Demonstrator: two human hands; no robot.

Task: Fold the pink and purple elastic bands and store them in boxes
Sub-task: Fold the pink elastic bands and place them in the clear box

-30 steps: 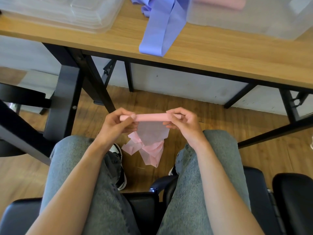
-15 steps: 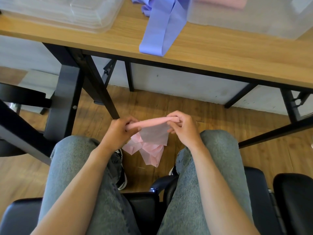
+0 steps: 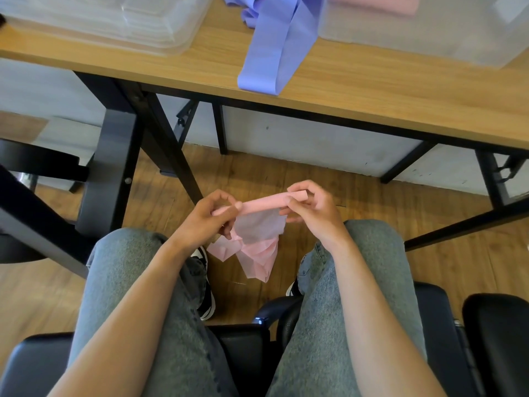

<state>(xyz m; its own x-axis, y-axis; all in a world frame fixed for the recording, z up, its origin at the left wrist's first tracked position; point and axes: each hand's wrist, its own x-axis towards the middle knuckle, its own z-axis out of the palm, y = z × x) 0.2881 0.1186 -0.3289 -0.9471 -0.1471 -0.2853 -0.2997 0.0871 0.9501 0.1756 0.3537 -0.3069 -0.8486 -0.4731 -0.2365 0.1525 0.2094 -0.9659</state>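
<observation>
A pink elastic band is stretched between my hands above my knees, below the table edge. My left hand pinches its left end and my right hand pinches its right end, which sits a little higher. The rest of the band hangs down crumpled between my legs. A purple elastic band lies on the wooden table, its folded end at the front edge. A clear box at the back right holds a folded pink band.
Clear plastic lids or trays are stacked on the table's back left. Black table legs stand to the left of my knees. I sit on a black chair; another black seat is at the right.
The band's rolled top edge has tilted, with my right hand now higher than my left. Both hands have shifted their pinch along the band and stayed close together.
</observation>
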